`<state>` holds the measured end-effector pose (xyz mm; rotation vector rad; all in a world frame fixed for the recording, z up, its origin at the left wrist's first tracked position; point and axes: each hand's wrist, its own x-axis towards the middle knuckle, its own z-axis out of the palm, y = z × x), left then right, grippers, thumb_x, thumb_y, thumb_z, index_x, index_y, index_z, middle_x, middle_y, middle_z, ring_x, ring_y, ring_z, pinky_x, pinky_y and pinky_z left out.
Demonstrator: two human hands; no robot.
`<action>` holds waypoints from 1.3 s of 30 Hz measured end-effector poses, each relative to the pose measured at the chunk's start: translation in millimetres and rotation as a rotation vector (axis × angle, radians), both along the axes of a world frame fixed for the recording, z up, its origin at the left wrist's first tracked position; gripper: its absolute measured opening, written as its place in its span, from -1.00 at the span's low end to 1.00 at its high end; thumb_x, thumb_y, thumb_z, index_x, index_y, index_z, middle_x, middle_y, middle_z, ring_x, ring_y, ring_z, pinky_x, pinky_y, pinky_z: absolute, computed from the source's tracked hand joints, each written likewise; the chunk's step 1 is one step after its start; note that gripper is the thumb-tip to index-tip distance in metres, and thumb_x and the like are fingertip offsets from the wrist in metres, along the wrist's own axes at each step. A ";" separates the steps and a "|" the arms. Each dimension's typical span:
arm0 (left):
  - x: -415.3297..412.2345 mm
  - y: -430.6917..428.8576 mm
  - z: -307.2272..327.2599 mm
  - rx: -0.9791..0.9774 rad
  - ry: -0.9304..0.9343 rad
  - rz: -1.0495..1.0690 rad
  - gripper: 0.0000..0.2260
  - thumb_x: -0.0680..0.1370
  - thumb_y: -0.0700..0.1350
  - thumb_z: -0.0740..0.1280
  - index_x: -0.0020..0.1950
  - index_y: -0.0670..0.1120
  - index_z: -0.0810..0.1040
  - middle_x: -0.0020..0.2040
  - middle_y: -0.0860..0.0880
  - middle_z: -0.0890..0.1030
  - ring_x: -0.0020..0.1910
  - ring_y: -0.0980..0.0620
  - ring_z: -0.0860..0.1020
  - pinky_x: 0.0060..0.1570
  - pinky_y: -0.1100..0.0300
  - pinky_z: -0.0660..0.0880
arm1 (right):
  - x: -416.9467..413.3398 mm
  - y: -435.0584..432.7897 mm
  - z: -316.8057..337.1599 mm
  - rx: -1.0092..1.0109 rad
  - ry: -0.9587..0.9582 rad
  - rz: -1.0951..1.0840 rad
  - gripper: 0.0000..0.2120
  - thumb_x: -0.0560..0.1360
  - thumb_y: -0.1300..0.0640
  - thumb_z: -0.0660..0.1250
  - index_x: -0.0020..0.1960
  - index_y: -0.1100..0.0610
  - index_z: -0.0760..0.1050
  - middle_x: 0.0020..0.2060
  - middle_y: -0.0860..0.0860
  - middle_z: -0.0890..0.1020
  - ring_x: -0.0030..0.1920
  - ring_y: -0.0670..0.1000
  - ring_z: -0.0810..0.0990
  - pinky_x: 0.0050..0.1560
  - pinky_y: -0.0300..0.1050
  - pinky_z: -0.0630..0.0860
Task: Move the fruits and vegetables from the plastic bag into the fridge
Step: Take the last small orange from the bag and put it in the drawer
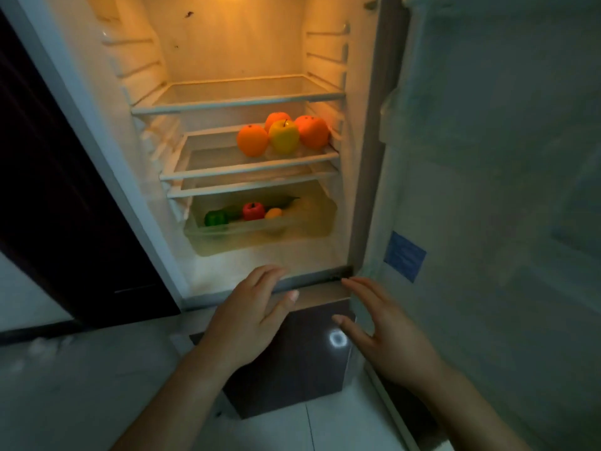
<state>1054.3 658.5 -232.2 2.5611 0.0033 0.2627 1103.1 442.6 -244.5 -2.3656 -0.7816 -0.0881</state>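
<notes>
Left hand (250, 317) and right hand (383, 333) open and empty at the sill of the fridge (234, 43)
Fingers of both are straight and spread, the hands side by side and holding nothing. Well above them, three oranges (252, 140) and a yellow apple (283, 136) touch on the middle shelf (227, 170); nearer, the drawer (227, 234) holds a green pepper (215, 218), a red piece (253, 210) and others

Fridge (227, 43) door (487, 157) open, interior lit. Middle shelf (247, 167): three oranges (252, 140) clustered round yellow apple (283, 136), right side. Clear drawer (234, 231) below: green pepper (215, 218), red fruit (253, 211), small yellow piece (273, 213). Left grip (250, 317) and right grip (387, 340) near bottom ledge, fingers extended, holding nothing.
</notes>
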 end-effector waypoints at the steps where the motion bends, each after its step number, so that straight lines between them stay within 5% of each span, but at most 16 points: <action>1: -10.0 -20.9 -3.2 -0.010 0.006 0.008 -0.38 0.46 0.40 -0.07 0.40 0.11 0.28 0.39 0.19 0.29 0.35 0.23 0.28 0.31 0.17 0.31 | -9.2 -19.8 -3.1 -0.009 0.013 0.000 -0.43 0.50 -0.17 0.23 0.45 -0.03 0.22 0.40 -0.17 0.27 0.39 -0.18 0.25 0.28 -0.45 0.09; 11: -70.3 -183.0 12.9 0.103 0.011 -0.110 -0.63 0.55 0.17 0.15 0.34 0.12 0.39 0.34 0.21 0.35 0.29 0.25 0.33 0.07 0.39 0.30 | -88.2 -174.3 7.4 0.020 0.037 0.012 -0.41 0.45 -0.29 0.19 0.41 -0.07 0.27 0.36 -0.19 0.32 0.35 -0.22 0.29 0.29 -0.41 0.20; 14: -73.7 -212.7 31.2 0.088 -0.065 -0.174 -0.63 0.54 0.16 0.17 0.33 0.13 0.39 0.32 0.20 0.38 0.26 0.25 0.35 0.06 0.35 0.35 | -105.9 -210.5 23.9 0.033 -0.036 -0.056 -0.44 0.44 -0.27 0.17 0.39 -0.11 0.29 0.30 -0.29 0.28 0.27 -0.36 0.23 0.19 -0.61 0.06; 23: -56.1 -284.0 95.5 -0.013 -0.453 -0.246 -0.59 0.50 0.15 0.18 0.30 0.04 0.42 0.29 0.11 0.41 0.29 0.23 0.34 0.24 0.51 0.18 | -146.0 -293.9 61.3 0.049 -0.160 -0.233 -0.44 0.43 -0.35 0.09 0.39 -0.22 0.20 0.30 -0.39 0.19 0.28 -0.40 0.20 0.14 -0.60 0.10; 33: -43.9 -314.6 95.8 0.142 -0.394 -0.342 -0.60 0.54 0.18 0.08 0.28 0.03 0.43 0.24 0.09 0.44 0.33 0.12 0.30 0.34 0.16 0.25 | -154.9 -335.2 75.4 0.103 -0.225 -0.278 -0.48 0.41 -0.35 0.11 0.35 -0.30 0.16 0.25 -0.45 0.22 0.24 -0.48 0.23 0.13 -0.51 0.19; 39: -50.0 -302.6 85.8 0.085 -0.377 -0.363 -0.62 0.56 0.17 0.08 0.34 0.09 0.34 0.34 0.13 0.34 0.43 0.16 0.16 0.39 0.21 0.13 | -165.8 -329.4 76.1 0.108 -0.193 -0.284 -0.45 0.39 -0.38 0.09 0.35 -0.29 0.17 0.28 -0.39 0.24 0.24 -0.34 0.31 0.15 -0.41 0.27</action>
